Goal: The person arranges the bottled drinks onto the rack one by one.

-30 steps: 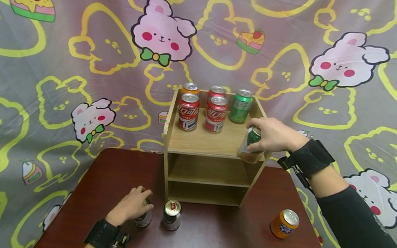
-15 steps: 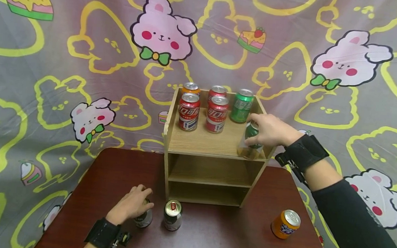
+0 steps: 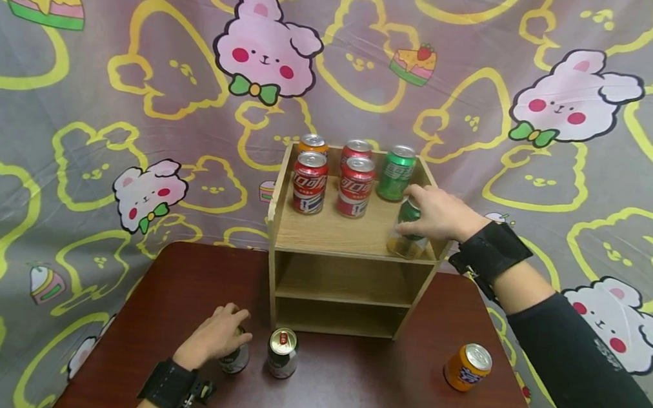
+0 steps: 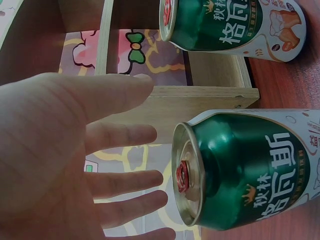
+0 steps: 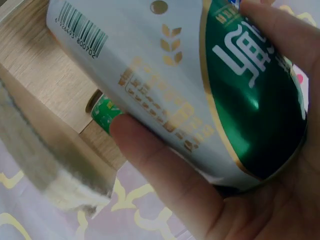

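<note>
My right hand [image 3: 439, 215] grips a green and white drink can [image 5: 165, 85] from above, over the right front of the wooden shelf's top board [image 3: 335, 234]. Thumb and fingers wrap its sides in the right wrist view. Behind that can stands a bright green can [image 3: 397, 174]. Down on the table, my left hand [image 3: 212, 336] hovers at the top of another green and white can [image 4: 250, 170]; its fingers are spread and straight just beside the lid. A matching can [image 3: 282, 355] stands upright to the right of it.
Two red cans [image 3: 355, 190] stand at the front left of the top board, with an orange can [image 3: 313, 143] and a red can [image 3: 357, 148] behind them. Another orange can [image 3: 467, 368] is on the right of the dark red table [image 3: 357, 388]. A patterned cloth [image 3: 376, 40] hangs behind.
My right hand has shifted slightly left and inward over the top board, carrying the green and white can, which now stands more upright. The left hand has stayed in place.
</note>
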A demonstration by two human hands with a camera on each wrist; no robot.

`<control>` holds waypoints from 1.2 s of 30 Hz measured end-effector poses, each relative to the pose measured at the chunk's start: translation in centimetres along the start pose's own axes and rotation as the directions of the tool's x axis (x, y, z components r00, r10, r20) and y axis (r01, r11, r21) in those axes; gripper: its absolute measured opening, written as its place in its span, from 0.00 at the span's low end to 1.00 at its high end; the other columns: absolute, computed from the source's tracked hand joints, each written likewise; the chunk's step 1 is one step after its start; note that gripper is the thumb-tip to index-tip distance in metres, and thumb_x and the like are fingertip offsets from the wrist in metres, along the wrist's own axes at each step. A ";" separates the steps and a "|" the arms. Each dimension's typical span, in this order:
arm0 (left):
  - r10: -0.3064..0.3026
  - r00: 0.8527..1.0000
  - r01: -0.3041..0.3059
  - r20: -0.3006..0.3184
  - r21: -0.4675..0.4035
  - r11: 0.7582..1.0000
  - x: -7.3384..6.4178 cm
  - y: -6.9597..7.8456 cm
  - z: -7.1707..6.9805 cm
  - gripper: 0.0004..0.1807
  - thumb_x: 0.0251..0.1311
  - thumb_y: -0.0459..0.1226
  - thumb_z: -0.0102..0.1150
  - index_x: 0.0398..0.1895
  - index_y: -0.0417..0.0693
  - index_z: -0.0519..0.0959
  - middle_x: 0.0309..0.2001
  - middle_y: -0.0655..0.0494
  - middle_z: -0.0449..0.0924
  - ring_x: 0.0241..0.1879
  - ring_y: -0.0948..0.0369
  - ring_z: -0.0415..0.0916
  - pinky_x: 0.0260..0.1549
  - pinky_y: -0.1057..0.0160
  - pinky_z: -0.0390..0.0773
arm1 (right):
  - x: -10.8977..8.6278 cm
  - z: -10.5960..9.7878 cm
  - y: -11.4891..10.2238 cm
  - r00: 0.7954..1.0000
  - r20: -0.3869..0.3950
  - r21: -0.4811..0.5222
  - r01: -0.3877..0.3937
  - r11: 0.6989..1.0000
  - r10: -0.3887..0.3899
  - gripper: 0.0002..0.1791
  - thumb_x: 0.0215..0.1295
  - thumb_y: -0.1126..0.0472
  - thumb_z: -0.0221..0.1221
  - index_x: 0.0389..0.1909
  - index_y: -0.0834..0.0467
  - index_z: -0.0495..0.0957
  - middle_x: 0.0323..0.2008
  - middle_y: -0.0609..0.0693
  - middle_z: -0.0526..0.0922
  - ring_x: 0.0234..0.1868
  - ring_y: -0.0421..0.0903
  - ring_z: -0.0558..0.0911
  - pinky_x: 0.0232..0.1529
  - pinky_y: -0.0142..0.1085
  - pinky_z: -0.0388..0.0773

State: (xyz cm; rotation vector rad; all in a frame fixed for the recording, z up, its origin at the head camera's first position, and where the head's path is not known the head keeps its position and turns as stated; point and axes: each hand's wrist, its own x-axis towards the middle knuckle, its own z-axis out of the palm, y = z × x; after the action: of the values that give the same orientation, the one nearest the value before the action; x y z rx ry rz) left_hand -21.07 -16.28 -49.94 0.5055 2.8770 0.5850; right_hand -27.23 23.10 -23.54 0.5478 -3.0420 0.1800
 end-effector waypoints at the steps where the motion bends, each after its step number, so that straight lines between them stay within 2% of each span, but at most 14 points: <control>1: 0.000 1.000 0.000 -0.001 0.002 1.000 0.0 0.0 0.0 0.23 0.59 0.44 0.62 0.56 0.44 0.74 0.53 0.39 0.68 0.53 0.44 0.66 0.40 0.48 0.73 | 0.0 0.0 -0.1 1.000 0.003 -0.001 -0.003 1.000 0.003 0.36 0.53 0.46 0.66 0.57 0.63 0.67 0.46 0.61 0.75 0.47 0.57 0.75 0.43 0.52 0.71; 9: 0.004 1.000 -0.004 0.004 0.010 1.000 0.1 -0.1 -0.1 0.23 0.59 0.44 0.62 0.55 0.44 0.74 0.52 0.40 0.69 0.52 0.44 0.66 0.39 0.48 0.74 | 0.2 0.3 -0.9 0.998 0.007 0.011 -0.065 0.998 0.065 0.36 0.55 0.45 0.64 0.54 0.67 0.65 0.44 0.63 0.72 0.45 0.57 0.74 0.44 0.50 0.72; 14: 0.001 1.000 -0.001 0.003 0.004 1.000 0.1 0.1 -0.2 0.24 0.59 0.44 0.62 0.56 0.44 0.74 0.53 0.40 0.69 0.53 0.44 0.66 0.40 0.48 0.74 | 0.1 0.4 -1.1 0.997 -0.015 0.008 -0.078 0.997 0.078 0.37 0.56 0.46 0.63 0.55 0.68 0.64 0.45 0.65 0.72 0.46 0.59 0.73 0.44 0.51 0.72; 19: -0.001 1.000 0.001 -0.001 -0.006 1.000 0.1 0.3 -0.3 0.24 0.59 0.44 0.62 0.56 0.42 0.74 0.53 0.39 0.69 0.53 0.44 0.66 0.41 0.47 0.73 | -0.1 0.4 -0.7 1.000 -0.024 0.055 -0.016 0.998 0.017 0.40 0.61 0.47 0.59 0.66 0.67 0.58 0.56 0.68 0.65 0.55 0.62 0.68 0.52 0.54 0.67; 23: -0.005 1.000 0.005 0.008 -0.006 1.000 0.1 0.2 -0.2 0.24 0.59 0.44 0.62 0.56 0.43 0.74 0.54 0.39 0.68 0.54 0.44 0.66 0.42 0.47 0.73 | -0.2 0.2 0.0 0.998 0.016 0.111 0.065 0.992 -0.067 0.35 0.64 0.52 0.56 0.67 0.64 0.58 0.60 0.68 0.62 0.59 0.62 0.65 0.56 0.54 0.64; 28: -0.005 1.000 0.005 0.007 -0.004 1.000 0.0 0.1 -0.1 0.24 0.59 0.44 0.62 0.56 0.43 0.74 0.54 0.39 0.68 0.54 0.44 0.66 0.42 0.47 0.73 | -0.2 -0.2 0.3 0.994 0.063 0.131 0.082 0.988 -0.090 0.30 0.65 0.53 0.56 0.63 0.63 0.62 0.54 0.65 0.67 0.54 0.58 0.68 0.53 0.53 0.66; 36: -0.006 1.000 0.006 -0.004 0.003 1.000 0.1 0.0 0.1 0.23 0.59 0.44 0.62 0.55 0.44 0.75 0.53 0.40 0.69 0.53 0.45 0.66 0.41 0.47 0.73 | -0.1 -0.1 -0.1 0.997 0.057 0.107 0.055 0.993 -0.061 0.27 0.66 0.52 0.55 0.60 0.61 0.63 0.49 0.65 0.67 0.46 0.58 0.71 0.47 0.52 0.69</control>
State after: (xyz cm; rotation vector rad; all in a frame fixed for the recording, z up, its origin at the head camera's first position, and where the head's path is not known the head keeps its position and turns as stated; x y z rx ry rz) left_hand -21.18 -16.19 -50.02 0.4967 2.8830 0.5816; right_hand -27.11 23.04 -23.44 0.6594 -3.0836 0.3291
